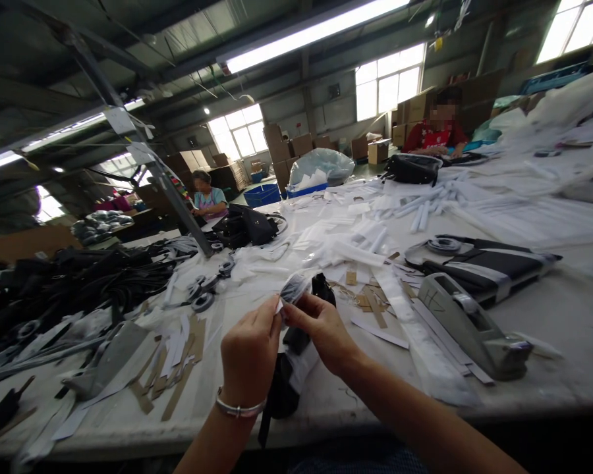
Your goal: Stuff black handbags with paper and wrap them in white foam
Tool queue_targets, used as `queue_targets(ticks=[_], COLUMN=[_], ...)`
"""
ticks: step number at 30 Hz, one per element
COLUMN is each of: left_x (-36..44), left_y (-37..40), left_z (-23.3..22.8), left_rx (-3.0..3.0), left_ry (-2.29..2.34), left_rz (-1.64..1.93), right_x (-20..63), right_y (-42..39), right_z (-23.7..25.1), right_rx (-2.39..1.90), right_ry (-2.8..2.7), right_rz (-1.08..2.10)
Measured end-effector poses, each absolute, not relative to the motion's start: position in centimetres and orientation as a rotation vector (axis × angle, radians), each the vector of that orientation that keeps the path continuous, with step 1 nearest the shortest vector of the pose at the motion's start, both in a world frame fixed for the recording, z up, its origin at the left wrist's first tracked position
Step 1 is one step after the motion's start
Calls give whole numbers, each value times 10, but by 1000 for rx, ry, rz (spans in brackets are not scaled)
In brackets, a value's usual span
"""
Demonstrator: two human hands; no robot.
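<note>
Near the front edge of the table, both hands come together over a black item (282, 392) with pale wrapping on it; its kind is unclear. My left hand (251, 345) is closed, with thumb and forefinger pinching a small white piece (279, 305). My right hand (325, 328) is closed too, its fingertips on a greyish bundle (295, 288) that looks wrapped in clear film. The fingertips of the two hands almost touch. Part of the bundle is hidden behind the fingers.
A grey tape dispenser (469, 329) and a black bag (494, 263) are at right. Card strips (178, 355) lie left, near tape rolls (202, 299). White plastic film (346, 237) covers the middle. A metal post (172, 204) rises at left. Two people (210, 201) sit across.
</note>
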State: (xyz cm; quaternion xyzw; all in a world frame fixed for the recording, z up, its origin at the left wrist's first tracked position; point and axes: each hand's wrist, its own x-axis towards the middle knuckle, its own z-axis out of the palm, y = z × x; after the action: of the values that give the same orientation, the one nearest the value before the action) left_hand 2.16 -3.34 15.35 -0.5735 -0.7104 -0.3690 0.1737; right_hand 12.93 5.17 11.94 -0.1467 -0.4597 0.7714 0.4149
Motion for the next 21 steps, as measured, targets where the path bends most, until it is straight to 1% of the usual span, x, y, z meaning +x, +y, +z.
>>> queue_targets(ticks=[3,6,11,15,21], left_x=[32,41,44,41,28], left_y=[-36,-37,-35,-37,-39], left_z=[144,134,124,132,154], left_rx=[-1652,-1664,-1629,-1704,-1717], left_ry=[-1972,-1974,-2029,-2025,-2216], left_rz=[-873,-779,-742,-931,-1532], right_x=[124,123,129,131,132], right_y=[51,51,51,54,63], right_z=[118,116,118,118,110], right_rx=[-352,-319,-236,-294,-385], right_ry=[-1124,-1114,-1160,-1134,-1148], right_rz=[1932,1917,1925,1918,1918])
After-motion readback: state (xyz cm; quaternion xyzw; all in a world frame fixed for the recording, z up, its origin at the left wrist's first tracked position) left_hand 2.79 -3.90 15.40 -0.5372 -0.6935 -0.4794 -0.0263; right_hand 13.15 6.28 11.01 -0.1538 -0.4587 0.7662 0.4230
